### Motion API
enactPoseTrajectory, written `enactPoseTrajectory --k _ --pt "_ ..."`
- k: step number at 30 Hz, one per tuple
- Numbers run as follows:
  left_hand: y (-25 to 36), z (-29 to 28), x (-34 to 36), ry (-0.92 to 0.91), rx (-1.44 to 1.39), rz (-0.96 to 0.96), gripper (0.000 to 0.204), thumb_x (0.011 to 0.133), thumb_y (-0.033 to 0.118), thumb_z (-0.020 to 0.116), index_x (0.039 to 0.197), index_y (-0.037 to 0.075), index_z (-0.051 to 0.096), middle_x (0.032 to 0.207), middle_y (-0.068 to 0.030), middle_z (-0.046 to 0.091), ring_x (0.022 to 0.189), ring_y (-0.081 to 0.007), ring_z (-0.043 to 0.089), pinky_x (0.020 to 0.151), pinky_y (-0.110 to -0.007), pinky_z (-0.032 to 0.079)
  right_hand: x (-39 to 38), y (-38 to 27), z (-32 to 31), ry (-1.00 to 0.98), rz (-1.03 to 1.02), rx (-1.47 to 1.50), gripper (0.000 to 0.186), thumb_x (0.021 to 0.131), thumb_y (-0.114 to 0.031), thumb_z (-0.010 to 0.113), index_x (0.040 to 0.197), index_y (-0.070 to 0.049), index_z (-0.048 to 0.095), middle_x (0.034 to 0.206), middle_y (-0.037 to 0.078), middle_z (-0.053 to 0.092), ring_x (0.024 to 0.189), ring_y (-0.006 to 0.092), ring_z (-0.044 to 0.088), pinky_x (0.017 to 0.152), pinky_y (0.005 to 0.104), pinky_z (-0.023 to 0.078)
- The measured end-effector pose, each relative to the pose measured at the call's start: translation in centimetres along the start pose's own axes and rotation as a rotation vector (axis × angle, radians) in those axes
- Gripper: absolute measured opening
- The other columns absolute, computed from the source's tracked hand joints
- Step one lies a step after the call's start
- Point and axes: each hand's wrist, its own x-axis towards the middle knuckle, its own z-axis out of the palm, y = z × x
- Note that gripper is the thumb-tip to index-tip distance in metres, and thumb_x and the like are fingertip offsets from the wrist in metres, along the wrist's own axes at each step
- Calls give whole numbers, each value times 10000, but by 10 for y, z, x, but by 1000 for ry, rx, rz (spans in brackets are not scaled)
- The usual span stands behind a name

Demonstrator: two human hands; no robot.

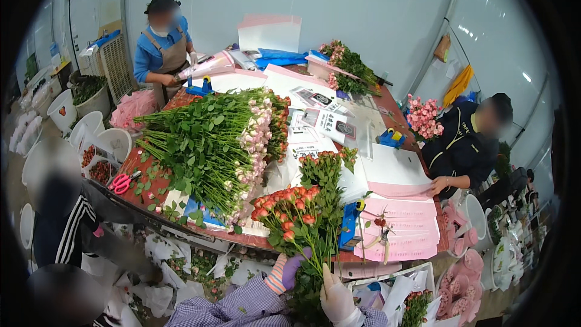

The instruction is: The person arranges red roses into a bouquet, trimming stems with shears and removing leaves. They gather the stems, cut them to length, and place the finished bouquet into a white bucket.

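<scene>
My left hand (295, 270), in a purple glove with an orange striped cuff, is closed around the stems of a bunch of orange-red roses (289, 209). The blooms lean over the table's near edge, and the leafy lower stems hang between my hands. Against those stems on the right is my right hand (338, 300), white-gloved, its fingers bent in on them and partly hidden. More orange roses (327, 166) with leaves lie just beyond the bunch. A blue tape dispenser (350, 227) stands to the right, beside pink printed wrapping sheets (402, 230) with scissors (380, 245) on top.
A large pile of pale pink roses (206, 145) covers the table's left part, near pink-handled scissors (121, 184). Co-workers stand at the far left (163, 48), right (463, 145) and near left (57, 218). A crate (431, 272) with wrapped flowers sits low at my right.
</scene>
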Motion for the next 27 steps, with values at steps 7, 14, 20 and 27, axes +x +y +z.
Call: enactPoseTrajectory --k 7,14,20,27 --pt "4 -4 -29 -215 -291 35 510 848 315 455 1238 10 333 1156 -149 485 1031 -263 499 905 -391 387 17 15 27 2 -191 -44 547 748 -43 434 1249 65 244 943 153 538 686 284 558 539 342 471" --pt "-9 -73 -18 -40 981 786 391 763 142 581 1094 -24 454 1087 -164 521 986 -264 520 872 -382 394 22 -12 34 -59 -388 -282 451 797 -155 426 1194 50 368 810 109 545 553 225 542 419 310 449" --pt "26 -64 -38 -22 1208 959 341 655 113 664 941 -31 546 889 -151 553 828 -259 549 710 -338 436 183 70 28 -39 -53 9 261 858 -252 417 905 -57 583 921 101 604 711 227 599 675 352 479" --pt "10 -91 -66 173 344 520 251 821 112 408 924 -83 526 903 -155 533 886 -265 528 796 -375 435 325 194 152 213 242 -517 184 795 -129 450 739 -88 620 762 81 598 736 228 618 605 328 505"
